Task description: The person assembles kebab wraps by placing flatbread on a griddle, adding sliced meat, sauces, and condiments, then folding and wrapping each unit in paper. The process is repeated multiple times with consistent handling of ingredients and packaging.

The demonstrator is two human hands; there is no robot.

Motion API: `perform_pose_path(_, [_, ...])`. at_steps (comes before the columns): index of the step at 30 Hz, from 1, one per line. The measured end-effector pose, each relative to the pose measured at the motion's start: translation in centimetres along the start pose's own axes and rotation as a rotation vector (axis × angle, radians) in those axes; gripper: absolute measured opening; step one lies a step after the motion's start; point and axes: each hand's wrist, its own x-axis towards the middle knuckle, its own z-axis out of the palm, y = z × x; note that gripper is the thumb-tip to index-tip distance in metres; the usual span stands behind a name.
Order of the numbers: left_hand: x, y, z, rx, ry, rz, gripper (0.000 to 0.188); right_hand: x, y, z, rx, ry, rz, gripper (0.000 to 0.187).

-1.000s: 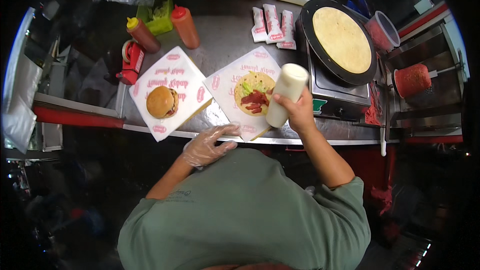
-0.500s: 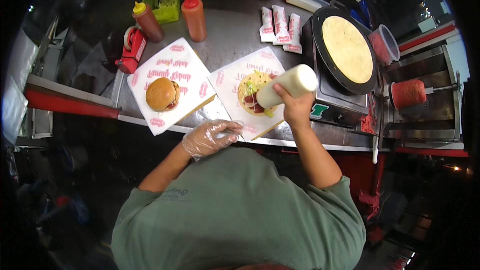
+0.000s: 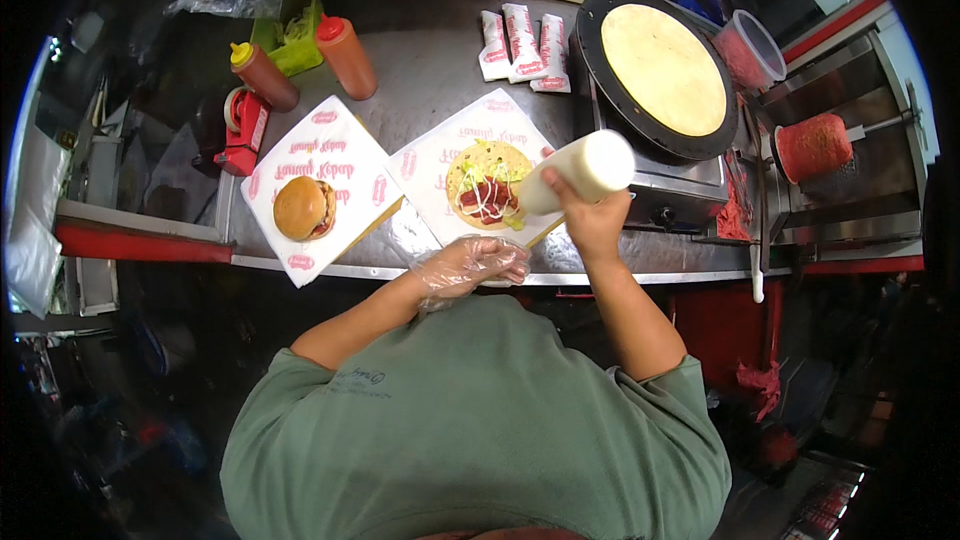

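Note:
My bare right hand (image 3: 592, 218) wraps round a white squeeze bottle (image 3: 588, 166), tilted with its lower-left end beside a round flatbread (image 3: 508, 160). Shredded greens and reddish meat pieces (image 3: 485, 202) lie on that flatbread, with thin white sauce lines across them. Printed white paper (image 3: 497, 112) is under it. My left hand (image 3: 472, 265), in a loose clear plastic glove, is at the paper's near edge, fingers stretched out and holding nothing I can see. A burger in a round bun (image 3: 303, 207) rests on another printed sheet (image 3: 335, 130) to the left.
At right, a large flatbread (image 3: 665, 70) lies on a black round griddle (image 3: 590, 30); beyond it are a meat spit (image 3: 815, 148) and a clear tub (image 3: 750, 50). Three wrapped packets (image 3: 523, 43), red sauce bottles (image 3: 347, 58), a green bin (image 3: 292, 50) and a tape dispenser (image 3: 243, 132) stand farther back.
More white sauce lines show on the filling. The bottle has shifted right relative to the flatbread, still in my right hand. My left hand has moved right, and the whole view has shifted slightly.

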Motion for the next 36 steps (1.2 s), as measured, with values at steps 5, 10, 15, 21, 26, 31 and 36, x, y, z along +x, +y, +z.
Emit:
perform_pose_path(5, [1.8,-1.3,0.3,-0.339,0.019,-0.066,0.062,0.4,-0.6,-0.7,0.146,0.119,0.095,0.031])
perform_pose_path(10, [2.0,0.5,0.3,-0.615,0.022,-0.193,0.081,-0.1,0.7,0.5,0.108,0.125,0.065,0.032])
perform_pose_path(15, [1.4,6.3,-4.3,-0.755,0.017,0.079,0.064,-4.5,-1.3,5.1,-0.120,-0.571,-0.429,0.110])
perform_pose_path(21, [0.6,14.0,-10.5,0.442,0.662,0.913,0.072,3.1,3.5,16.5,0.058,-0.367,-0.077,0.086])
perform_pose_path(26, [3.6,18.1,-15.9,0.983,1.711,1.079,0.088,14.7,10.7,22.1,-0.211,-0.070,-0.188,0.066])
perform_pose_path(31, [1.5,17.5,-20.5,0.655,1.433,0.784,0.085,12.7,10.8,22.1,-0.305,-0.022,-0.247,0.092])
perform_pose_path(36, [-3.7,12.9,-10.3,1.473,0.878,1.157,0.101,2.7,0.3,14.5,1.193,-0.275,0.933,0.087])
